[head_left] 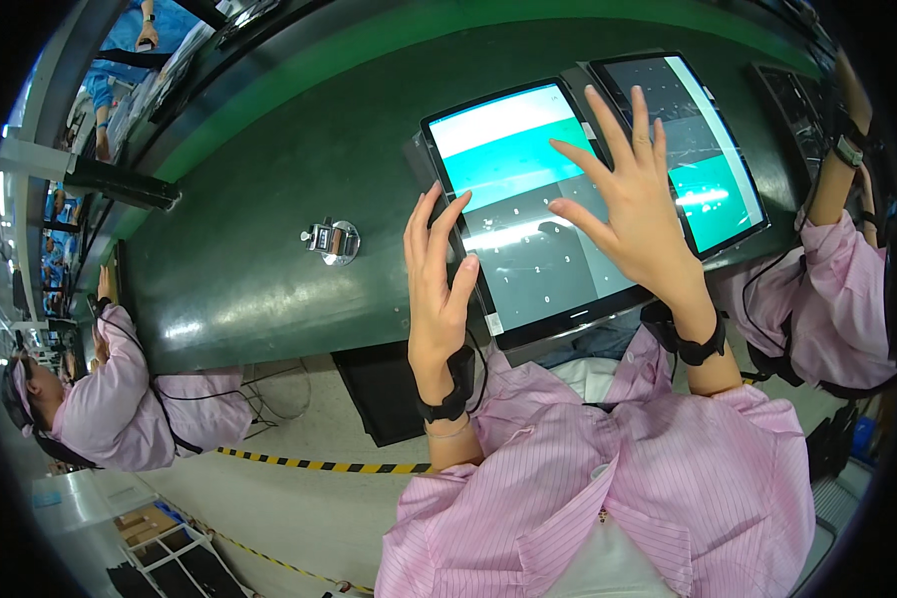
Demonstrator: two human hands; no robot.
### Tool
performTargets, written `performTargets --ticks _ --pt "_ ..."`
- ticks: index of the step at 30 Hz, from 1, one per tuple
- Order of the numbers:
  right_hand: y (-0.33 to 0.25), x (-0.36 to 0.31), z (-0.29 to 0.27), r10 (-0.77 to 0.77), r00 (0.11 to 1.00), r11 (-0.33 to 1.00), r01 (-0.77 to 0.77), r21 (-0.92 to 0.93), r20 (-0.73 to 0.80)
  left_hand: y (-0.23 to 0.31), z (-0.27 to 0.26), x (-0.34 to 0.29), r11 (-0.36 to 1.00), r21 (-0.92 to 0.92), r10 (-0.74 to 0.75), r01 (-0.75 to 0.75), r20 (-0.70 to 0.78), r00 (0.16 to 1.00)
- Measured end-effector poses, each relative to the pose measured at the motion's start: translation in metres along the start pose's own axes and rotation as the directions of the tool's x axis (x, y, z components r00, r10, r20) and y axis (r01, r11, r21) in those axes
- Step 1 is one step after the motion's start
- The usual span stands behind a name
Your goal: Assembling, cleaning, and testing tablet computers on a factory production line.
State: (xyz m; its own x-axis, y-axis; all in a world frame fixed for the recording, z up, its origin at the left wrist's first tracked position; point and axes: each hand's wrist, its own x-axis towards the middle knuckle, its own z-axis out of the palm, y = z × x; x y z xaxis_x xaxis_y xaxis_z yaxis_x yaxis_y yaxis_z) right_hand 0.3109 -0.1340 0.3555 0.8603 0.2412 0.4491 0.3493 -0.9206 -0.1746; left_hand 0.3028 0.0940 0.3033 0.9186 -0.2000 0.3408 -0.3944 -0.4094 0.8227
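Observation:
A large tablet point(533, 264) lies on the green table in front of me, its lit screen banded white, turquoise and dark grey with a keypad. My left hand point(437, 284) is at its left edge, fingers stretched and slightly apart, holding nothing. Whether the fingertips touch the edge, I cannot tell. Over its right side is my right hand point(640, 214), fingers spread wide and nothing in them. A second lit tablet point(710, 184) lies alongside to the right, partly behind that hand. Both wrists wear black bands.
A small shiny metal fixture with a round base point(337, 242) stands on the green table point(259, 269) to the left. People in pink sit at the left point(120, 409) and right point(817, 289). Beyond the table's far side are people in blue. A black-and-yellow stripe point(319, 464) crosses the floor.

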Motion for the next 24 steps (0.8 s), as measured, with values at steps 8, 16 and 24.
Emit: performTargets --ticks 8,16,24 --pt "0.004 -0.003 0.003 0.040 0.999 0.999 -0.041 -0.029 -0.013 0.001 -0.001 0.001 0.996 -0.087 -0.015 0.013 -0.017 1.000" --pt "-0.009 -0.008 -0.007 0.019 1.000 0.998 -0.017 0.068 -0.019 0.003 -0.002 0.000 0.996 -0.084 -0.027 0.025 -0.021 0.999" --pt "-0.032 -0.017 0.000 -0.084 0.992 0.980 0.064 0.186 0.099 -0.003 -0.003 -0.002 0.995 -0.083 0.045 -0.047 -0.021 0.999"
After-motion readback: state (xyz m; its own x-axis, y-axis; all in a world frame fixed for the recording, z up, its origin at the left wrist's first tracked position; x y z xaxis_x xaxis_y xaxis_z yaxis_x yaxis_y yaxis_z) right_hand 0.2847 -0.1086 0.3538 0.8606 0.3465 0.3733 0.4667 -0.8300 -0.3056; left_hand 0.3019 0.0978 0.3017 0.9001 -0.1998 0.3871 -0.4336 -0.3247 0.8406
